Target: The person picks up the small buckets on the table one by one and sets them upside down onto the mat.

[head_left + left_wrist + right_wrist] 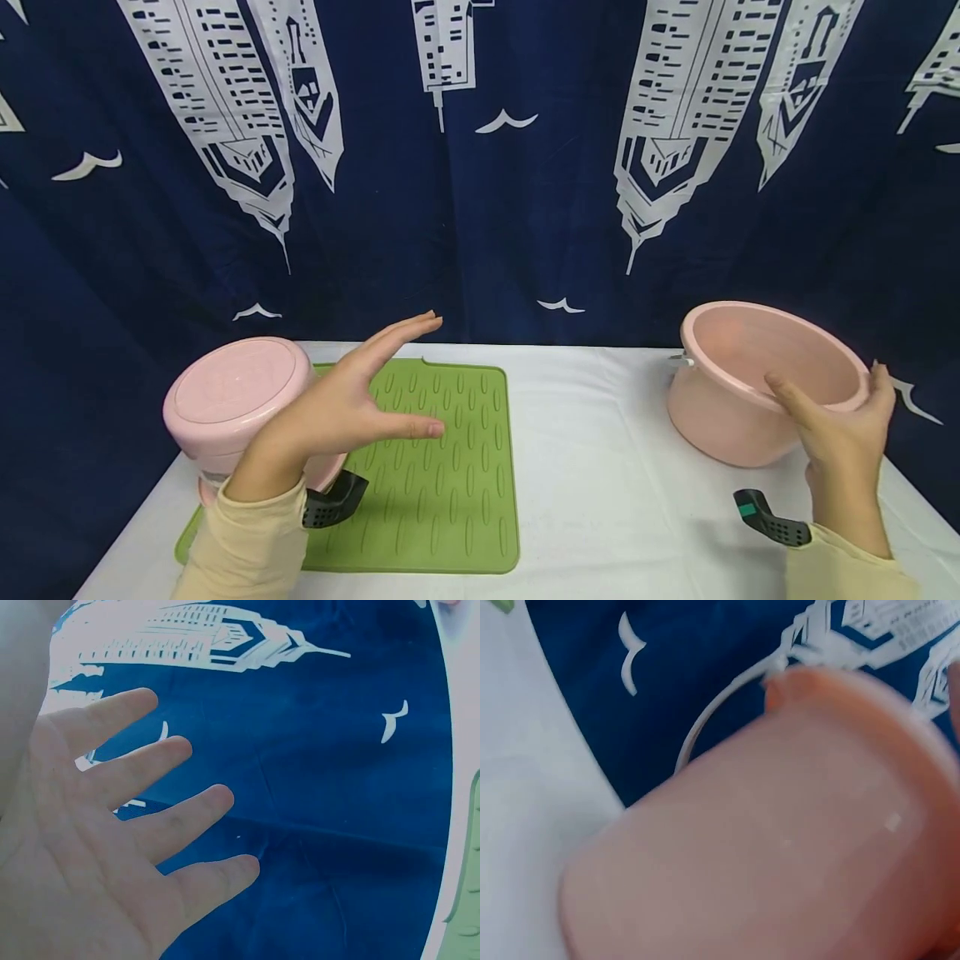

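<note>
On the right of the head view, my right hand [843, 437] holds a pink bucket [735, 417] by its rim, thumb on the near side and fingers at the right edge. The bucket tilts a little, and its thin handle [712, 716] shows in the right wrist view. Whether its base touches the table cannot be told. My left hand [341, 400] is raised with straight, spread fingers and holds nothing. Behind it, at the left, stands a pink lidded container [236, 387], its lower part mostly hidden by the hand and sleeve.
A green ribbed mat [442, 492] lies on the left half of the white tablecloth [592, 467], partly under the pink container. Along the table's back edge hangs a dark blue curtain [487, 225] with white building prints.
</note>
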`<state>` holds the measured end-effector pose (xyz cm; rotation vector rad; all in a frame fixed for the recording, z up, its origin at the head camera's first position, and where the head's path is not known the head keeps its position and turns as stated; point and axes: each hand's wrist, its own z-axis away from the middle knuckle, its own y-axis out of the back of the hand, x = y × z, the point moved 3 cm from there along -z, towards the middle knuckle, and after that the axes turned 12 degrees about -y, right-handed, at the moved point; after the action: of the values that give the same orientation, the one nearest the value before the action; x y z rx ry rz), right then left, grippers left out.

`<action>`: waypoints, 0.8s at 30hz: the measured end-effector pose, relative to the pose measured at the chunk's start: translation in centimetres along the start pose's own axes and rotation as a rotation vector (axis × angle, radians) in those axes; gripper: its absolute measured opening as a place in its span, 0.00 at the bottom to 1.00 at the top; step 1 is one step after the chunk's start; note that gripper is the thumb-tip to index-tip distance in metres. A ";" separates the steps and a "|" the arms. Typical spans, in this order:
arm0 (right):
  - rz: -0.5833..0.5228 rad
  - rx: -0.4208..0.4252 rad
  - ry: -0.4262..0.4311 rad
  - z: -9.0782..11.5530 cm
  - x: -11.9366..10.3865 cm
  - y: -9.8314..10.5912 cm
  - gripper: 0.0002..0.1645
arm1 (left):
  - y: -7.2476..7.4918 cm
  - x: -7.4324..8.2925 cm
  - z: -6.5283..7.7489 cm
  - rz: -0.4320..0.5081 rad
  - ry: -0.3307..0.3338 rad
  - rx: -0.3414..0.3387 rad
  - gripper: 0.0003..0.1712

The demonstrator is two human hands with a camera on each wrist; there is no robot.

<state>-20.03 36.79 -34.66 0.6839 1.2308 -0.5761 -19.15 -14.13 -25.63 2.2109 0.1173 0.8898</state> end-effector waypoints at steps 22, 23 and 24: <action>-0.187 -0.137 0.212 -0.2 1.3 -1.3 0.84 | -2.0 1.8 -0.6 0.166 -0.009 0.101 0.57; -0.191 -0.140 0.210 -0.1 1.2 -1.4 0.84 | -2.1 1.9 -0.6 0.164 -0.018 0.103 0.57; -0.202 -0.147 0.207 0.0 1.2 -1.5 0.85 | -2.2 2.0 -0.6 0.165 -0.023 0.104 0.57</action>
<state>-20.82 35.80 -36.06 0.5072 1.5319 -0.5852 -17.63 -11.52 -25.73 2.3531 -0.0309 0.9671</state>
